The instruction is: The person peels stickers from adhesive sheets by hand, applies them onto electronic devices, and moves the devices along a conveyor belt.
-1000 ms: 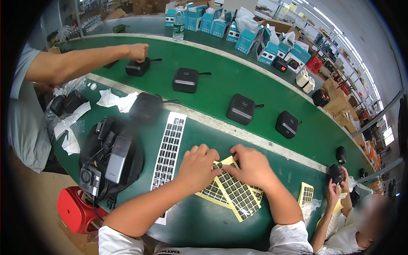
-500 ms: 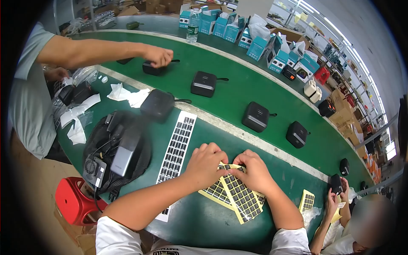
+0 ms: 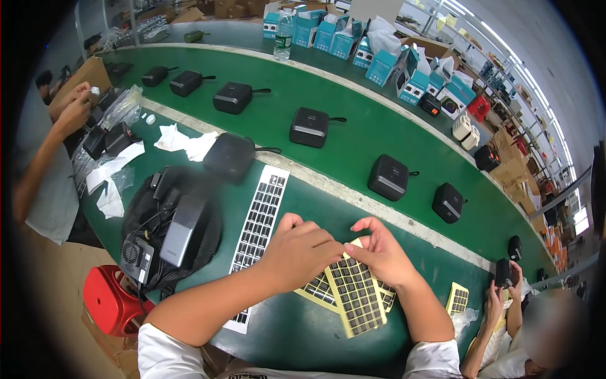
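A yellow-backed sheet of black stickers [image 3: 357,297] is tilted up off the table at its top edge. My right hand [image 3: 384,256] grips that edge, its thumb on the front and its index finger bent above. At the same corner, my left hand [image 3: 306,247] is closed with its fingertips pinched together, touching the sheet; whether a loose sticker sits between them is hidden. Partly covered beneath lies another yellow sticker sheet [image 3: 317,289] on the green table. A long white sheet with black pads [image 3: 260,218] rests left of my left hand.
Black box-shaped devices with straps [image 3: 309,126] stand along the green conveyor belt [image 3: 344,151]. A black mesh bag [image 3: 211,234] with a power bank [image 3: 183,235] lies at left. Co-workers sit at the left and right. Teal boxes [image 3: 382,66] and a water bottle [image 3: 283,39] stand beyond.
The devices on the belt have shifted slightly right. The co-worker's arm at left has drawn back from the belt. My left hand has moved across the sheet's top edge towards my right hand.
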Tool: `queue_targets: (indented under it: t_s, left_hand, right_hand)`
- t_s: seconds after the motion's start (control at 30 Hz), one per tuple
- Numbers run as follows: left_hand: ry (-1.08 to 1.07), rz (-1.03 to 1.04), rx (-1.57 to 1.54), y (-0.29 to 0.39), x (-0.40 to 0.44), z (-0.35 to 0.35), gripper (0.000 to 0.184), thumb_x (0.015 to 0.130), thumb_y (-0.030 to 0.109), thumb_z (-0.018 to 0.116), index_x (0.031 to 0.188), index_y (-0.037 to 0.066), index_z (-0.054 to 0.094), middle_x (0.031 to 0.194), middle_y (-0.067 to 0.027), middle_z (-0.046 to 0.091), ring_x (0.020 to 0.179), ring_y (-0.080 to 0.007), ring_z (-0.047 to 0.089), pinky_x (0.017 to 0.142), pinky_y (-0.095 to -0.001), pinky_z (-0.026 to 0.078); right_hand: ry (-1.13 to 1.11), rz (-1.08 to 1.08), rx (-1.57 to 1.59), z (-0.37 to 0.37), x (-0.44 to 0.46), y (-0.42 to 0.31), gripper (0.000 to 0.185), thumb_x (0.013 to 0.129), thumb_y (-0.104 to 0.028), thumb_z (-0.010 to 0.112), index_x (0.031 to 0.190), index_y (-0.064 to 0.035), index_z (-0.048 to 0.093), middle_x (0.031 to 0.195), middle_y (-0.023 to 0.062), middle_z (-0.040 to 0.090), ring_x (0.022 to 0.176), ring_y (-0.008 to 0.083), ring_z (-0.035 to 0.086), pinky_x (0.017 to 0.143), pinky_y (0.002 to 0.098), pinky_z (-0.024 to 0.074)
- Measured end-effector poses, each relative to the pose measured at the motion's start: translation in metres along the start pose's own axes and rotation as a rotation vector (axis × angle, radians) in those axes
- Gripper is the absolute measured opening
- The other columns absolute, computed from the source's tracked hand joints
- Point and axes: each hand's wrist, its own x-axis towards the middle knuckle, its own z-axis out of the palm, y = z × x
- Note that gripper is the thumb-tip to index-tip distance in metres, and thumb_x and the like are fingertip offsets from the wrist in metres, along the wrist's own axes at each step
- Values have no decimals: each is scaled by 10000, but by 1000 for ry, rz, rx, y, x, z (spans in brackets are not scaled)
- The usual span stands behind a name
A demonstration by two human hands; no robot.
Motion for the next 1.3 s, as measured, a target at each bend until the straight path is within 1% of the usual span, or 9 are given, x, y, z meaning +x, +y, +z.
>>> queue_targets:
  t_s: [0.33,0.47,0.53,0.67,0.73,0.87,1.0,1.13,1.3]
  left_hand:
    - [33,64,97,11,9,-17,122,800,189,768,919,203,740,1121,60,641,1032,-155,604,951,-427,396]
    - [38,90,138,13,11,-17,100,797,179,740,893,201,720,1130,52,649,1068,-159,610,998,-452,407]
    - [42,270,204,11,12,-16,77,787,160,729,842,189,683,1130,39,657,1081,-171,618,1007,-459,420]
    - [113,197,55,8,12,-22,123,786,124,752,848,158,652,1126,14,667,1073,-191,628,981,-437,431]
    - [166,-46,-86,1,9,-24,202,777,101,789,920,127,649,1121,-17,671,1076,-224,632,955,-421,432]
    - [-18,-30,-268,8,19,-31,383,805,118,820,1120,121,602,1105,-59,675,1031,-269,647,950,-436,406]
    - [-162,55,-154,4,15,-29,453,812,167,842,1183,150,584,1085,21,685,1020,-234,655,984,-458,397]
    - [-186,110,1,9,15,-33,580,787,186,866,1295,169,586,1049,106,690,956,-177,640,1019,-493,399]
    - [-122,193,99,15,12,-27,559,827,179,806,1349,150,610,948,82,672,914,-149,614,1013,-517,417]
  right_hand:
    - [-54,36,102,2,-2,-5,384,1007,-55,667,1293,-25,413,971,83,745,891,97,677,767,252,515]
    - [-61,4,130,0,2,6,370,1007,-50,663,1286,-22,421,977,69,724,893,96,665,775,255,510]
    - [-34,-60,104,-1,4,14,327,1000,5,647,1248,-52,440,971,58,716,876,95,700,740,225,556]
    - [66,-58,-12,2,3,9,299,1019,-20,634,1249,-46,444,966,49,705,886,92,691,755,228,560]
    - [56,-25,25,4,4,7,263,1035,-40,621,1232,-39,447,955,43,697,876,86,687,753,235,564]
    - [-45,-8,24,1,4,11,377,1036,-129,650,1356,-20,483,1006,55,705,892,88,650,752,259,519]
    - [-209,118,13,2,-2,-8,428,1046,-115,617,1431,-8,465,1110,86,724,998,110,670,852,264,539]
    - [-183,78,7,6,-3,-8,416,1044,-59,603,1429,-3,456,1043,71,745,896,70,711,764,220,565]
    - [-168,93,-55,6,-7,-17,448,1003,18,616,1420,-25,457,1052,69,727,917,76,699,767,230,553]
